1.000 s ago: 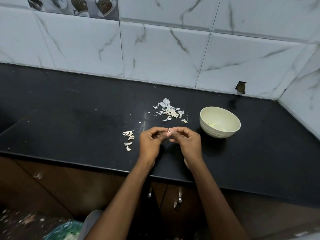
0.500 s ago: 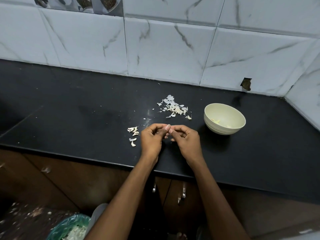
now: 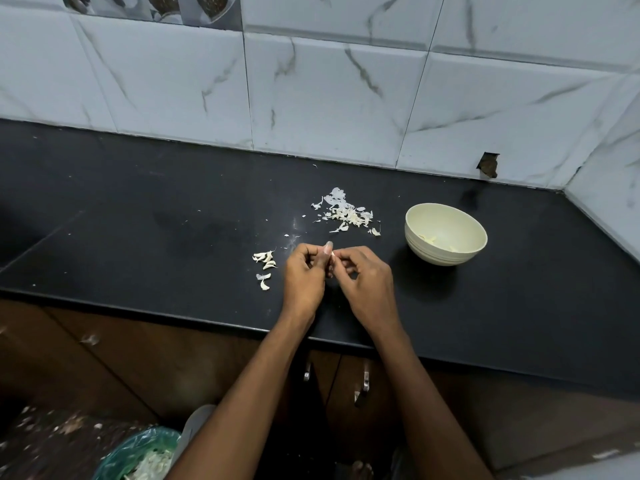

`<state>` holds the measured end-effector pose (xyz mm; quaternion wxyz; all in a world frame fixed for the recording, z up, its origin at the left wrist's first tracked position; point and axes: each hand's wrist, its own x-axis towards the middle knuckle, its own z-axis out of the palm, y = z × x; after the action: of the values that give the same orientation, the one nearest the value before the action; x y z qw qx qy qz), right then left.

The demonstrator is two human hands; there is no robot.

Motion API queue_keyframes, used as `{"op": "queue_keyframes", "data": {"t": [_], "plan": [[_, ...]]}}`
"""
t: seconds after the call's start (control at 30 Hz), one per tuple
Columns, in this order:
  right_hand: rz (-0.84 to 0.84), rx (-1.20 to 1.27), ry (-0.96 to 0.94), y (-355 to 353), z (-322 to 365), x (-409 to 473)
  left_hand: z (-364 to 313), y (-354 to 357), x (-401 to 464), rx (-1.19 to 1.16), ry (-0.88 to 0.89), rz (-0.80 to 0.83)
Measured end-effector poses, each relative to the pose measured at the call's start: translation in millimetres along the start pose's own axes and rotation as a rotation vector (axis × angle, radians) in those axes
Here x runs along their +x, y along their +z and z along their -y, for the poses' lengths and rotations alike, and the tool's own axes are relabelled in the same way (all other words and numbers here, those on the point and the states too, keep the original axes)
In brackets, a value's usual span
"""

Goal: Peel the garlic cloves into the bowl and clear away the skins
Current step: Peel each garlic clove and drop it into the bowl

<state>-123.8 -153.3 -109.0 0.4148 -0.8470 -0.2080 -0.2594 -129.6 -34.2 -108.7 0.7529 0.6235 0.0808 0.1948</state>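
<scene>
My fingers (image 3: 328, 251) on both hands pinch one clove (image 3: 333, 254) between them, left hand (image 3: 304, 276) steadying, right hand (image 3: 367, 282) working the skin, I judge. That clove sits well left of the bowl (image 3: 445, 233), which holds peeled pieces. Unpeeled cloves (image 3: 265, 265) wait further left; skins (image 3: 346, 213) lie left of the bowl, toward the wall. The desk (image 3: 138, 220) is black, the wall (image 3: 329, 91) marble tile.

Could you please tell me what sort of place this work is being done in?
Most likely a home kitchen: a black stone countertop backed by marble-look wall tiles, wooden cabinet doors with metal handles beneath, and a bowl beside garlic skins.
</scene>
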Motion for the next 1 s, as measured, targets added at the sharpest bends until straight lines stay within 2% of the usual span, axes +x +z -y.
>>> {"op": "queue_keyframes", "data": {"t": [0.33,0.63,1.0], "plan": [[-0.04,-0.091,-0.051,1.2,4.4,-0.4,0.1,-4.8,-3.3,0.153,0.121,0.039],[0.027,-0.051,-0.127,0.6,5.2,1.9,4.9,-4.7,2.1,0.106,0.024,-0.007],[-0.038,-0.094,-0.207,4.1,-7.1,13.0,7.8,-4.6,9.4,0.168,-0.03,0.061]]}}
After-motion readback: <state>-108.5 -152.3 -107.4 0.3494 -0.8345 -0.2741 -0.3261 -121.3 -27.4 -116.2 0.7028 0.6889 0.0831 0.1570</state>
